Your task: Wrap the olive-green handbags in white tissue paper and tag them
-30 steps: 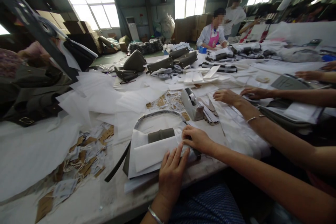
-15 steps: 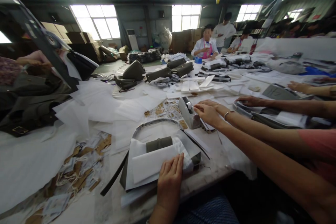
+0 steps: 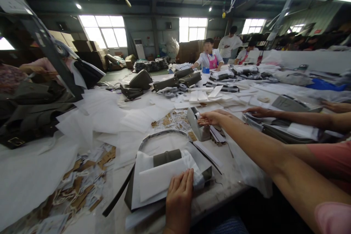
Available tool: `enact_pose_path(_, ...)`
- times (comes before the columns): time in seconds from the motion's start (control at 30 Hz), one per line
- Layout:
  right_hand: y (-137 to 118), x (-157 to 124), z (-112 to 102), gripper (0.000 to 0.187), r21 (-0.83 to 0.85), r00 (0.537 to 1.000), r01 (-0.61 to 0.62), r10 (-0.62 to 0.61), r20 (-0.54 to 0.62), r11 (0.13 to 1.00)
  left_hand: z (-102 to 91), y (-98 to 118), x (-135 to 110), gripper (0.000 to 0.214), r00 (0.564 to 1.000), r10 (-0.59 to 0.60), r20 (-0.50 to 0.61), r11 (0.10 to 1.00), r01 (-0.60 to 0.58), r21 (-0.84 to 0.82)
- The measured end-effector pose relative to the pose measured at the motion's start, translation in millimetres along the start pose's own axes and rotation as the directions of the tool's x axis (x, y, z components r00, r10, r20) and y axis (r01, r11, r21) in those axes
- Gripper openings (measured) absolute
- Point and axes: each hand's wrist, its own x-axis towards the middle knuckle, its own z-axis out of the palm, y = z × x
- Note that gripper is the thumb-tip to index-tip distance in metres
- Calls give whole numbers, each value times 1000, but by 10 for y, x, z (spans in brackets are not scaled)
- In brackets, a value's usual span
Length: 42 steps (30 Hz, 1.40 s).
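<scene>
**Right hand (image 3: 210, 118) leaves the bag (image 3: 167, 157) for the tape dispenser (image 3: 202, 134)**

In the head view, the right hand, on the bag's wrapping a second ago, is now up at the dispenser's roll; whether its fingers grip tape cannot be told. The left hand (image 3: 179, 197) stays put, fingers extended and released, resting flat on the white padding (image 3: 157, 181). The bag still lies on the counter (image 3: 226, 182), and its dark strap (image 3: 207, 159), earlier covered, now shows.

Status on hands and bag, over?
Left hand on white sheet over bag. Right hand at tape dispenser, grip unclear. Co-worker's arm close alongside right arm.
</scene>
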Motion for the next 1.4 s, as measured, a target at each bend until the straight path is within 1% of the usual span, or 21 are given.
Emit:
enact_pose_path(0.07, -65, -1, -38, 46, 67, 988, -139, 134, 73, 988, -11, 3, 5, 54, 1000, -1, 2, 1000, 1, -17)
enact_pose_path(0.13, -138, -42, -117, 39, 127, 958, -271, 255, 133, 954, -35, 11, 20, 53, 1000, -6, -2, 999, 6, -38)
enact_pose_path(0.2, -207, -151, -215, 34, 177, 922, -375, 347, 173, 910, -57, 18, 36, 52, 1000, -10, -4, 999, 9, -53)
enact_pose_path(0.27, -254, -336, -297, 30, 218, 888, -454, 419, 188, 864, -66, 21, 46, 51, 1000, -12, -15, 998, 11, -60)
enact_pose_path(0.37, -244, -695, -330, 26, 257, 853, -522, 501, 147, 813, -55, 23, 43, 50, 999, -18, -28, 998, 16, -65)
enact_pose_path(0.47, -123, -1009, -249, 26, 275, 833, -546, 548, 75, 792, -40, 24, 32, 54, 999, -25, -20, 997, 23, -73)
enact_pose_path(0.53, -4, -1135, -165, 24, 278, 830, -542, 556, 31, 793, -38, 23, 28, 57, 1000, -27, -4, 996, 26, -81)
enact_pose_path(0.63, 178, -1193, -57, 24, 257, 841, -516, 540, -29, 817, -44, 21, 30, 64, 1000, -19, 12, 996, 20, -87)
enact_pose_path(0.73, 311, -1144, -27, 25, 182, 864, -483, 500, -65, 857, -48, 22, 38, 70, 1000, -16, 13, 996, 17, -88)
enact_pose_path(0.87, 374, -1028, -105, 24, 7, 908, -416, 416, -49, 909, -44, 24, 43, 74, 999, -32, 15, 994, 33, -100)
enact_pose_path(1.0, 361, -973, -242, 22, -192, 947, -319, 321, -18, 928, -40, 22, 37, 77, 999, -32, 15, 994, 33, -106)
enact_pose_path(1.13, 311, -1032, -391, 21, -385, 978, -193, 210, 4, 903, -39, 20, 36, 70, 999, -32, -12, 995, 31, -96)
enact_pose_path(1.23, 228, -1135, -523, 23, -503, 996, -63, 90, 29, 862, -37, 18, 37, 64, 999, -19, -26, 995, 16, -98)
enact_pose_path(1.33, 112, -1248, -672, 20, -560, 994, 63, -2, 109, 826, -37, 14, 38, 64, 1000, -11, -8, 995, 10, -103)
enact_pose_path(1.37, 67, -1280, -719, 19, -577, 986, 126, -40, 159, 807, -39, 14, 39, 66, 1000, -11, 5, 995, 11, -103)
enact_pose_path(1.4, 15, -1309, -760, 20, -593, 970, 214, -94, 226, 776, -42, 14, 40, 67, 1000, -11, 21, 995, 13, -103)
